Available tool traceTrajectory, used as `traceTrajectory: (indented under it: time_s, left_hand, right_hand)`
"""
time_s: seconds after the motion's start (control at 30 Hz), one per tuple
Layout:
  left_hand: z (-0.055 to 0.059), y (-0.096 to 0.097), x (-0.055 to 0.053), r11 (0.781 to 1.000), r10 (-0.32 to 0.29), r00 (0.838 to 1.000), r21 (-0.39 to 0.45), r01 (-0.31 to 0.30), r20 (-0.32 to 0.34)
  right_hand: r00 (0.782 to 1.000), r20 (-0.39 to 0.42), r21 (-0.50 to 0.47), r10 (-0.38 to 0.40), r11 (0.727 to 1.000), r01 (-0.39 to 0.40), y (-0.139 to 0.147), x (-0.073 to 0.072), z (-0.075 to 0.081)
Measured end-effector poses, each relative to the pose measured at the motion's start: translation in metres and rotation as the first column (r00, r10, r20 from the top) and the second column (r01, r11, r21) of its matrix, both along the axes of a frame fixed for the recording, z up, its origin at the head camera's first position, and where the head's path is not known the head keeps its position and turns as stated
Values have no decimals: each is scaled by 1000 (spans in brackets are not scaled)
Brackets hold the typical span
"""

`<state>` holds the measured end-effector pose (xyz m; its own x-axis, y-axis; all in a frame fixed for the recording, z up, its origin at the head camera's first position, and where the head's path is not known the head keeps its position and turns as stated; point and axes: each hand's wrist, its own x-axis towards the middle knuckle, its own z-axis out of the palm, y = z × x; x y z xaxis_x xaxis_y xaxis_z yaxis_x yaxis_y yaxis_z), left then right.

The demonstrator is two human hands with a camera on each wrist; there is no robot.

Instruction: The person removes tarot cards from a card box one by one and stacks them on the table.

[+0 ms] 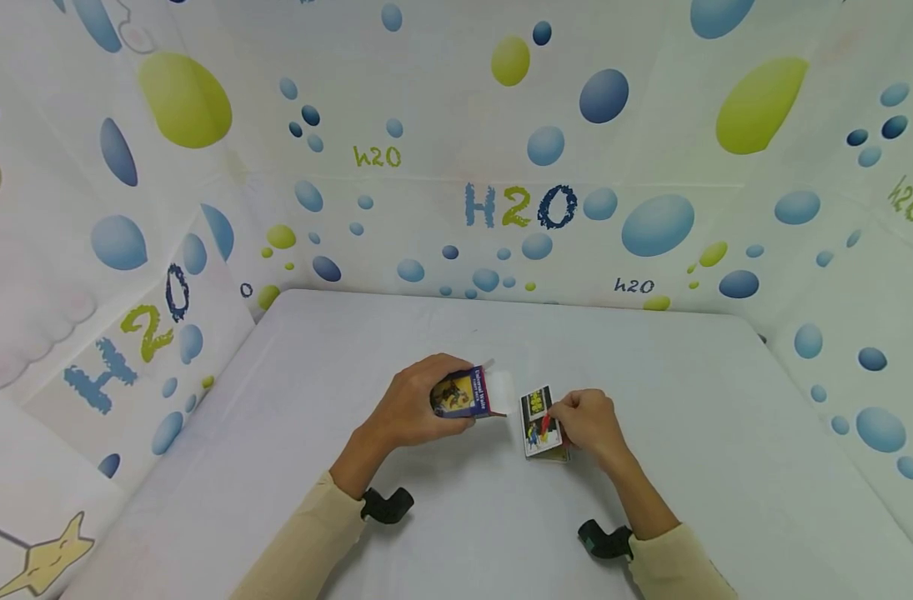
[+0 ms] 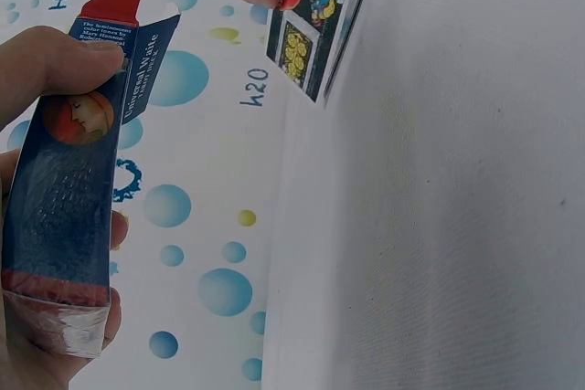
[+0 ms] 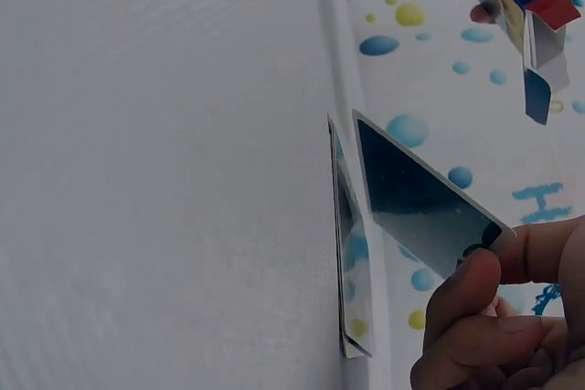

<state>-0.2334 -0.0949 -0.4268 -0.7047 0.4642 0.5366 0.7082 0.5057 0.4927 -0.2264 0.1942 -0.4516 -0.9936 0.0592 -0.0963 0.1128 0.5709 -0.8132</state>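
My left hand [image 1: 414, 407] grips a blue tarot card box [image 1: 454, 394] lettered "Universal Waite". Its end flap [image 2: 154, 66] stands out from the box, and clear wrap [image 2: 59, 321] covers the other end. Between thumb and fingers, my right hand [image 1: 593, 423] pinches one edge of a black-bordered picture card [image 1: 534, 429] with yellow and red artwork. That card is tilted, its dark underside showing in the right wrist view. Beneath it, a glossy flat piece [image 3: 352, 267] like another card lies low at the white surface, mostly covered in the head view.
A white cloth-covered table [image 1: 396, 333] spreads under both hands. Behind it and at the sides hang white curtains [image 1: 441, 92] printed with blue and green drops. Black wrist mounts [image 1: 387, 505] stick out from both beige sleeves [image 1: 306, 533].
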Motion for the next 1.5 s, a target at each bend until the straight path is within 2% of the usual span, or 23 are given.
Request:
traceTrajectory:
  time_s: [0.27,0.63,0.87,1.17,1.5]
  left_hand:
    - [0,0,0,1000,-4,1000,2,4,0]
    - [1,-1,0,1000,-3,1000,3,3,-2]
    - [2,-1,1,1000,-3,1000,5,3,0]
    - [1,-1,0,1000,-1,1000,7,1,-9]
    - [3,-1,1,1000,-5,1000,15,6,-7]
  right_hand:
    - [998,-58,45,40,998,-38,-10,5,2]
    - [997,-80,98,19,995,-11,-5,2,-2]
    - [998,-60,69,19,998,-15,1,0,-3]
    - [998,-22,-77,54,995,-56,7,0,-1]
    - [997,75,-58,18,998,-13,12,-4,-3]
